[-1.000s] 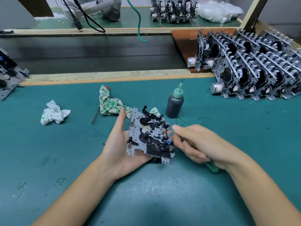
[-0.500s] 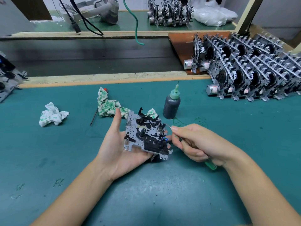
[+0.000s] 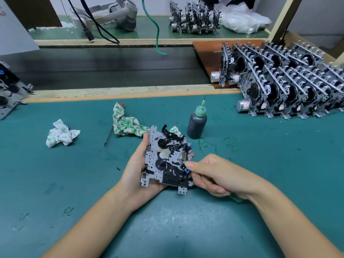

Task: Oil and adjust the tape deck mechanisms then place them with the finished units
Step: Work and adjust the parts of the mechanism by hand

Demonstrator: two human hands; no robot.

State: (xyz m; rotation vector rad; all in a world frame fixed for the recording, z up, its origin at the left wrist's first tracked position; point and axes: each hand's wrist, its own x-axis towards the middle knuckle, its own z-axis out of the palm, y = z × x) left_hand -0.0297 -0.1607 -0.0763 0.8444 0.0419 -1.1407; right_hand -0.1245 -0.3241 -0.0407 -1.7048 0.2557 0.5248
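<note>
My left hand (image 3: pixel 137 175) holds a tape deck mechanism (image 3: pixel 165 159), a grey metal plate with black reels and levers, face up above the green mat. My right hand (image 3: pixel 217 174) grips a thin green-handled tool (image 3: pixel 236 198), whose metal tip touches the mechanism's right edge near a small blue part. A dark oil bottle (image 3: pixel 197 123) with a green needle cap stands upright just behind the mechanism. Several finished units (image 3: pixel 290 86) lean in rows at the right.
Two crumpled green-printed rags (image 3: pixel 62 134) (image 3: pixel 128 123) lie to the left, with a thin black-shafted tool (image 3: pixel 108 135) beside them. Another mechanism (image 3: pixel 9 95) sits at the far left edge. A dark conveyor strip (image 3: pixel 111 67) runs behind the mat (image 3: pixel 260 164).
The mechanism has tilted a little flatter in my left hand. My right hand stays at its right edge with the tool tip shifted slightly along it.
</note>
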